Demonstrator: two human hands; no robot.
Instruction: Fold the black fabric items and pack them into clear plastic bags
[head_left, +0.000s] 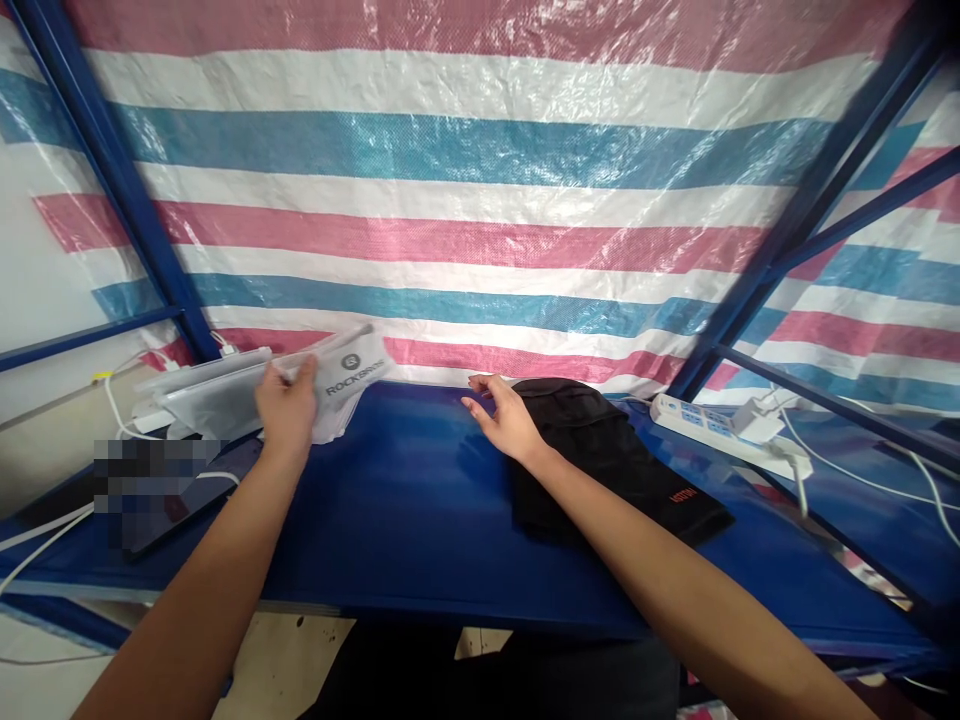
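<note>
One blue tabletop (420,530) fills the lower head view, backed by a striped plastic sheet (465,230) and flanked by blue metal posts (124,190); a white power strip (705,425) lies at the right. On the left, a translucent ROCKBROS bag (352,362) is pinched between thumb and fingers of the left hand (289,408), beside other pale bags (214,405). The right hand (502,415) grips nothing, its fingers loosely curved and parted, just beside black cloth (600,440). Both forearms reach forward, the right one slanting inward across the cloth.
</note>
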